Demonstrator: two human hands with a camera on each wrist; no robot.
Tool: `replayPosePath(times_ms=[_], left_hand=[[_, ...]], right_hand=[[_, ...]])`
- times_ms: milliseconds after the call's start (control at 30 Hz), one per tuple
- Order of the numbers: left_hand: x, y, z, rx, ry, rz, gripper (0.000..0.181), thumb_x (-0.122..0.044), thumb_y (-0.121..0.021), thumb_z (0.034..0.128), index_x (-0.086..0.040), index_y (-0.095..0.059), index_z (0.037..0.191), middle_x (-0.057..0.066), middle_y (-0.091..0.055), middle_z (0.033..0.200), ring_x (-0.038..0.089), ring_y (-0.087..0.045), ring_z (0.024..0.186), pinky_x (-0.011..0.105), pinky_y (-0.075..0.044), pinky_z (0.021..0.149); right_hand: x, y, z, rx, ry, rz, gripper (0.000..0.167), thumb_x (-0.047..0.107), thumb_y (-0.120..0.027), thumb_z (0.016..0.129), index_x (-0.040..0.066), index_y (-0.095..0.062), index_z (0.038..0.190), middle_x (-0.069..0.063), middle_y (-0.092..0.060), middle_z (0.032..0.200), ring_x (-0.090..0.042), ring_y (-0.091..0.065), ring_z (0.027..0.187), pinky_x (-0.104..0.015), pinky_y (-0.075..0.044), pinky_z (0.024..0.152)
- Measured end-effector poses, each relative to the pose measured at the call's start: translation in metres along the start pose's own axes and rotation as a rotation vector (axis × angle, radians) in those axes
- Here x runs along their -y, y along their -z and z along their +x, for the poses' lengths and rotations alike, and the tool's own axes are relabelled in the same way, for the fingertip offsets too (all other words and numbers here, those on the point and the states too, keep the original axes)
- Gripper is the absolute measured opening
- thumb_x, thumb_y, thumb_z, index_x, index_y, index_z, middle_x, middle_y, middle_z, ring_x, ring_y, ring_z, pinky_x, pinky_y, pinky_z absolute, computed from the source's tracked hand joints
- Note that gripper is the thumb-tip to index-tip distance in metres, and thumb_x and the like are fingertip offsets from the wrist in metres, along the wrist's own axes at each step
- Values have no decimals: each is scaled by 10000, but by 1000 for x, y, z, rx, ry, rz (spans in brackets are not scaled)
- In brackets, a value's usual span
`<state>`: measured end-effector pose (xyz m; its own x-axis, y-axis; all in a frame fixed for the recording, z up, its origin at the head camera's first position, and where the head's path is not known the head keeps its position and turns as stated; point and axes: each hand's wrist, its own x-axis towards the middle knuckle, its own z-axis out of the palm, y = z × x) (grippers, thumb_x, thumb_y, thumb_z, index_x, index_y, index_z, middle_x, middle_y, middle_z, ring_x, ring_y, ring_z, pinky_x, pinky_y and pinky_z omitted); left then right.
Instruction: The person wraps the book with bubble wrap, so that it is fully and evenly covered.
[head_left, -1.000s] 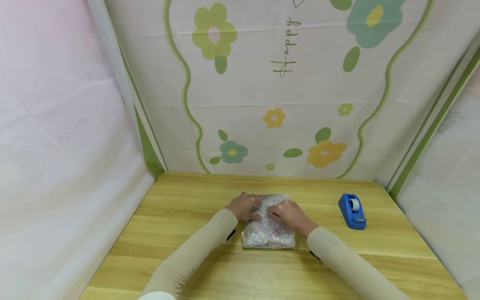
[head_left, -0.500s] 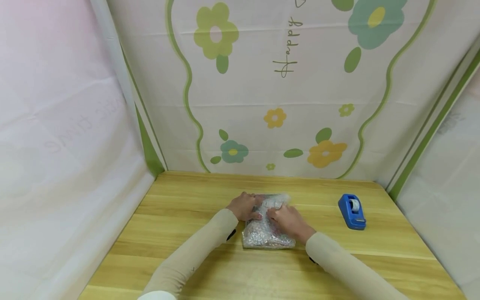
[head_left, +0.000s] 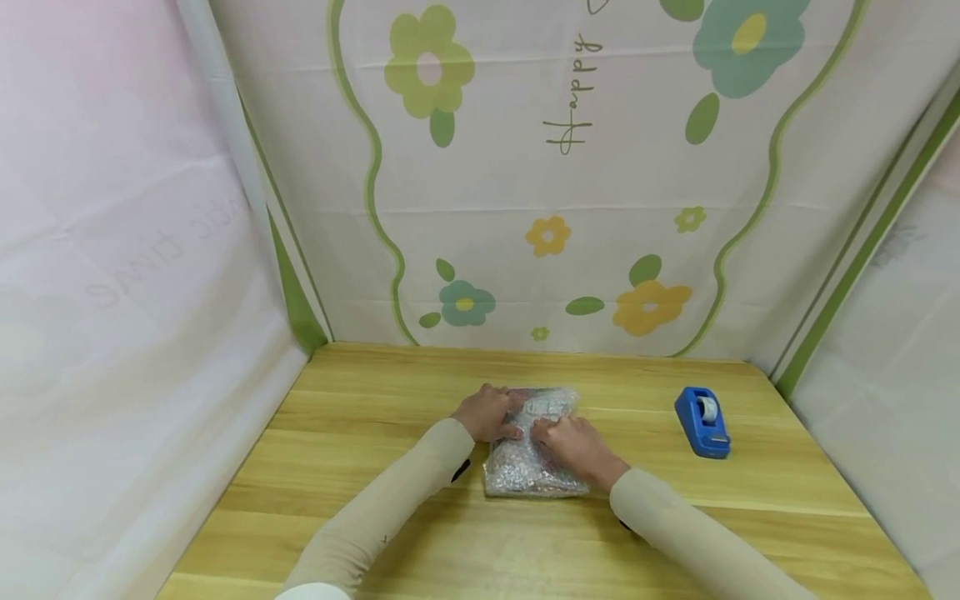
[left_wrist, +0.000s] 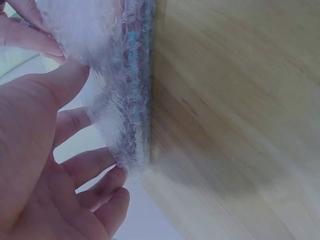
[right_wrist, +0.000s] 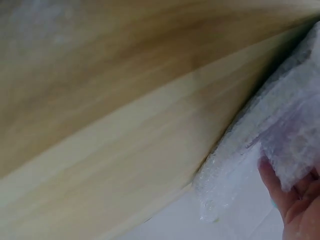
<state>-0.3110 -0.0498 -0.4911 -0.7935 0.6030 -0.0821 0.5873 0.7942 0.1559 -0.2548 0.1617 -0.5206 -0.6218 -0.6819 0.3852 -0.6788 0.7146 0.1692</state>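
Bubble-wrapped package [head_left: 525,475] lies flat near the middle of the table [head_left: 487,554], its bubble wrap [right_wrist: 295,150] crinkled and springy-looking. At its 10 o'clock, left hand [head_left: 487,413]: fingers spread, unclenched, thumb and tips against the plastic. At 3 o'clock, right hand [head_left: 576,446]: fingers curled in, apparently pinching wrap — thumb contact partly hidden. Main risk, I judge: either hand easing off, so the wrap springs up. An uneven pull toward 4 o'clock might skew the package. Blue tape dispenser [head_left: 703,423], well out at 3 o'clock, untouched — reaching there would likely cost one hand's hold.
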Motion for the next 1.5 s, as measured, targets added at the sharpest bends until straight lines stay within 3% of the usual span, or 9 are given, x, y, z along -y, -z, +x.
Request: replayPosePath(times_ms=[133,267,400,500,567,800,1000,1167,1500], left_hand=[[0,0,-1,-19,-32,1,699,-465,-743,966,-244,-509,1587,128,-552,1586,397,-543,1428,518,-504,1167],[0,1,-4,-21,-35,21,709,-477,-726,977,-242,-486,1601,141,-553,1580,389,-544,1428,504,-491,1182],[-1,3,-8,-17,-26,47,705,-503,-692,992,-249,-470,1611,139,-551,1582,361,-528,1451,483,-462,1214],[-1,2,-8,-11,-13,60,703,-516,-671,1001,-251,-459,1617,131,-521,1610,340,-488,1495,475,-425,1246],[-1,3,-9,0,-13,64,701,-522,-651,1014,-246,-445,1624,134,-489,1636,330,-451,1528,475,-394,1268],[-3,1,-12,23,-74,147,652,-507,-572,1071,-158,-463,1610,105,-422,1684,302,-363,1588,459,-309,1320],[-14,2,-27,54,-154,196,648,-491,-533,1089,-109,-455,1606,91,-346,1728,278,-311,1616,473,-289,1328],[-25,3,-43,108,-164,220,686,-494,-482,1102,-100,-365,1651,86,-304,1743,255,-278,1631,438,-288,1331],[-36,-5,-54,100,-165,211,630,-390,-401,1133,-74,-300,1668,80,-279,1753,225,-288,1628,426,-292,1329]], right_hand=[[4,2,-1,24,8,-4,87,113,-789,928,106,-722,983,-51,-761,899,-171,-667,544,-311,-552,449],[11,7,-4,100,-15,74,179,222,-713,1006,68,-702,1094,-75,-746,1056,-210,-731,693,-351,-617,562],[16,16,-8,276,-72,157,616,478,-592,1061,-61,-623,1358,-232,-672,1373,-363,-729,1169,-477,-644,919],[19,24,-10,410,-113,213,899,652,-525,1033,-96,-470,1531,-324,-479,1575,-440,-504,1471,-535,-497,1166],[21,29,-11,479,-134,258,1011,721,-515,1002,-91,-376,1586,-326,-372,1642,-446,-385,1549,-543,-410,1240],[25,36,-17,535,-140,345,1142,757,-563,954,-79,-209,1646,-300,-188,1725,-442,-183,1630,-557,-269,1315],[25,35,-20,554,-149,342,1157,775,-544,952,-54,-163,1664,-267,-135,1748,-413,-133,1646,-547,-243,1328],[25,34,-20,564,-151,360,1160,776,-537,955,-50,-144,1667,-257,-112,1755,-409,-113,1650,-550,-228,1333],[20,31,-24,554,-153,407,1136,752,-546,966,-34,-130,1672,-231,-81,1766,-390,-85,1657,-550,-211,1337]])
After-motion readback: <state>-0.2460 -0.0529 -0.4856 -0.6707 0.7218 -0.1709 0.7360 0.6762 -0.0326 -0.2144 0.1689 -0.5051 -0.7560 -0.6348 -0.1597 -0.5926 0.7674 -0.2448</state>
